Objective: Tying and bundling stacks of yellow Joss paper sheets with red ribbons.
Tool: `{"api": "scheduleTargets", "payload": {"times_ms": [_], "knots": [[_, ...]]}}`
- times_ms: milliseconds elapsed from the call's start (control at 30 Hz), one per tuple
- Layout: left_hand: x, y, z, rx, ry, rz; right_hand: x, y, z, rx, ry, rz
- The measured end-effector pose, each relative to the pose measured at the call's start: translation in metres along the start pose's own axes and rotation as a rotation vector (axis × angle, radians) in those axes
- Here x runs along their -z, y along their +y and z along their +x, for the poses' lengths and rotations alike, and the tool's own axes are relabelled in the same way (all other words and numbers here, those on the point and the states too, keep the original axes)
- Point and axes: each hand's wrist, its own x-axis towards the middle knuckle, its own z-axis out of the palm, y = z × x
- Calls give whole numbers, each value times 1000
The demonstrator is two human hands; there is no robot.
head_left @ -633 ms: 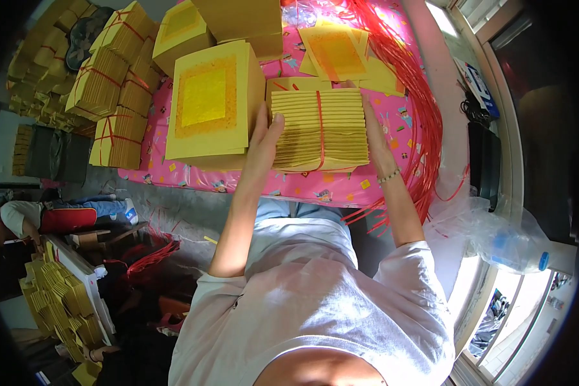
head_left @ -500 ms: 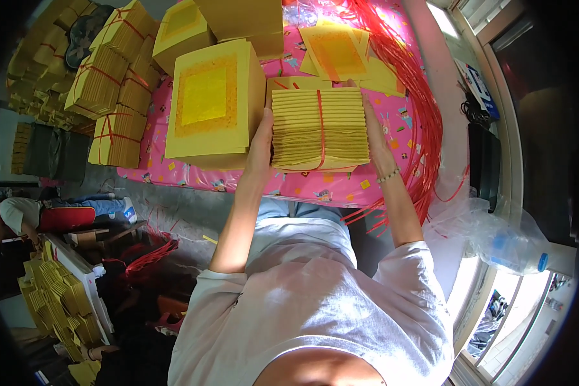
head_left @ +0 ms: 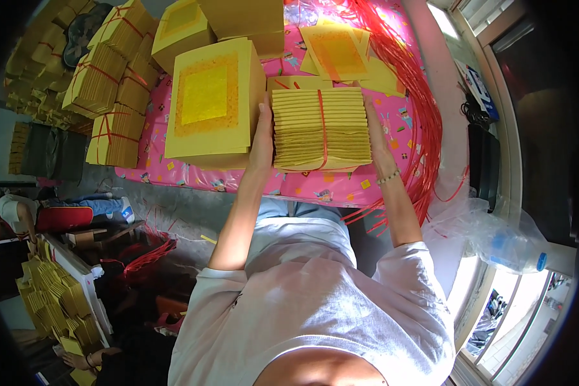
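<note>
A bundle of folded yellow paper (head_left: pixel 296 128), tied round the middle with a red plastic strip (head_left: pixel 323 128), stands in front of me on the table. My left hand (head_left: pixel 261 143) lies along its left side and my right hand (head_left: pixel 378 143) along its right side, pressing it between them. The far fingertips are partly hidden behind the bundle. Close by my left hand rises a tall stack of yellow paper sheets (head_left: pixel 206 96) with a gold and orange square on top. Another yellow sheet (head_left: pixel 299 82) shows just behind the bundle.
Red plastic strips (head_left: pixel 424 122) hang over the right table edge. Loose sheets (head_left: pixel 341 51) lie at the back of the pink tablecloth (head_left: pixel 186 174). Tied bundles (head_left: pixel 112 138) are piled at left. At lower left, a co-worker's hand (head_left: pixel 100 359) is beside heaped folded paper (head_left: pixel 55 289).
The bundle's near right part has shifted slightly right between my hands, which stay at its sides. At lower left, a co-worker's hand has come further into view, over a yellow sheet.
</note>
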Motion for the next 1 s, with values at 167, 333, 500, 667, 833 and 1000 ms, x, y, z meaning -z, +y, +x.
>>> {"api": "scheduleTargets", "payload": {"times_ms": [167, 333, 500, 667, 833, 1000], "knots": [[9, -20, 10, -90, 66, -58, -1, 2, 2, -31, -29, 60], [4, -20, 7, -83, 77, -45, -4, -10, -5, -38, -59, 31], [4, -9, 5, 38, 76, -75, -3, -12, -10, -93, 70, 21], [-1, 5, -13, 187, 44, -130, -9, -8, -34, -221, 101, 68], [-16, 22, -22, 159, 25, -57, -10, -17, -45, -224, 108, 144], [-12, 30, 0, -134, 43, 23, -23, -54, -41, -99, 84, 98]]}}
